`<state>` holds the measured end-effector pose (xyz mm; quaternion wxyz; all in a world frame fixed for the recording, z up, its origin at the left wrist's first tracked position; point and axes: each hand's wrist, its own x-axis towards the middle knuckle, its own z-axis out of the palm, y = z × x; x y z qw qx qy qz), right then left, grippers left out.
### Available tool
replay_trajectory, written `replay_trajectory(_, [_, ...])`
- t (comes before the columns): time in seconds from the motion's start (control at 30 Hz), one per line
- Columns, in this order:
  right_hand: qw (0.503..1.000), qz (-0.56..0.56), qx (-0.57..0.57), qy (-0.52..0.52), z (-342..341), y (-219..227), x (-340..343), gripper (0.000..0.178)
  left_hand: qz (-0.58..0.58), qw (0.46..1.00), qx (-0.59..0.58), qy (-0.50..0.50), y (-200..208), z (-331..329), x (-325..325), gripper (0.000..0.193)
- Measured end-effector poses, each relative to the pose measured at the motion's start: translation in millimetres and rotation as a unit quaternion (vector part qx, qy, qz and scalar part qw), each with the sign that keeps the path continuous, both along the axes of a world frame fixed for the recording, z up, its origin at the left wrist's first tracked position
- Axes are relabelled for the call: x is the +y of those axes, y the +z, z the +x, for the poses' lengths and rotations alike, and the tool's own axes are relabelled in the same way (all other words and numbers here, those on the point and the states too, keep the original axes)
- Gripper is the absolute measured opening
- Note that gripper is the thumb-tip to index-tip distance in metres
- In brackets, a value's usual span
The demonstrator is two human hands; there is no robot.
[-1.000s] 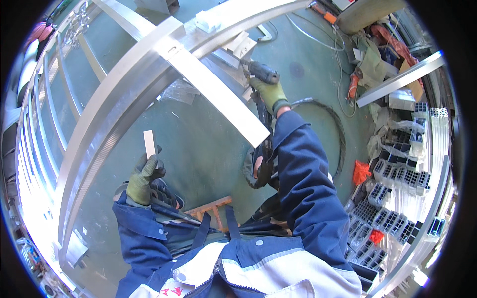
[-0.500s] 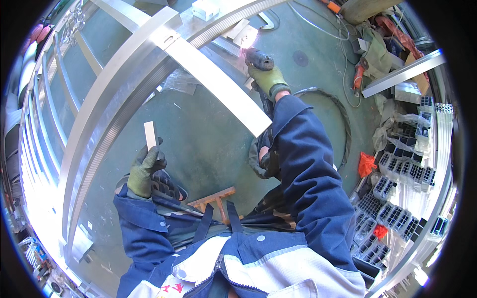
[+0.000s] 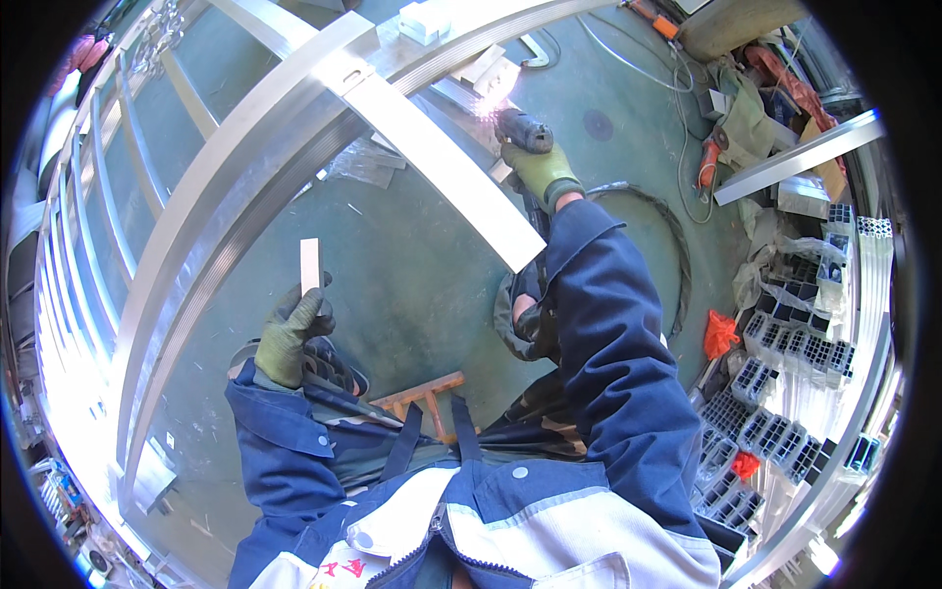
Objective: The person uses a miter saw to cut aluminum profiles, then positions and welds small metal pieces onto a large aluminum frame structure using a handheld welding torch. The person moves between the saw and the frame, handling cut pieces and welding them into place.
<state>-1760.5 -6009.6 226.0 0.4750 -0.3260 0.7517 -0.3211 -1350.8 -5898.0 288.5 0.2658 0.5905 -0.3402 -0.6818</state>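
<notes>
Aluminium-looking bars across the upper left, smooth, thin, bowed by the lens. Next, a heavy pale metal beam, ribbed on its inner face, arcing down the left side. Left hand, left of centre, in a worn olive glove: fingers closed on the lower end of a flat pale strip, square-cut, standing roughly upright in frame. Bright rectangular bar, plain-faced, runs diagonally from the beam to mid-frame. Top centre: small squared metal blocks, a pinkish-white glare with sparks at their lower right. Right hand, upper centre-right, same kind of glove: fingers wrapped round a dark, rounded torch-like tool, front end right by the glare.

Surface: greenish floor, smooth, scuffed, bits of scrap. Rust-brown stand low centre. Black hose loops right of the sleeve. Room, right edge: orange power tool, crumpled red plastic, stacked hollow profiles with gridded ends, partly in clear film.
</notes>
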Motion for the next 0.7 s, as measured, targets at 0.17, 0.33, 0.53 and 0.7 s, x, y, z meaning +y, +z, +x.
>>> replay_trajectory(0.17, [0.999, -0.013, -0.028, -0.015, 1.2, -4.1, 6.4, 0.032, 0.004, 1.000, -0.007, 0.001, 3.3, 1.3, 0.0, 0.051])
replay_trajectory(0.33, [0.993, -0.050, -0.092, -0.046, -7.9, -25.7, 24.8, 0.034, 0.009, 1.000, 0.003, -0.002, -3.1, 3.4, -0.5, 0.049])
replay_trajectory(0.53, [0.970, -0.127, -0.161, -0.129, -9.1, 7.3, 72.0, 0.036, -0.014, 1.000, 0.013, -0.022, 0.9, 8.5, -1.7, 0.046])
replay_trajectory(0.7, [0.951, -0.232, -0.177, -0.107, -18.8, 57.1, 123.9, 0.035, -0.034, 0.999, 0.020, -0.022, -0.2, -0.1, 0.7, 0.048])
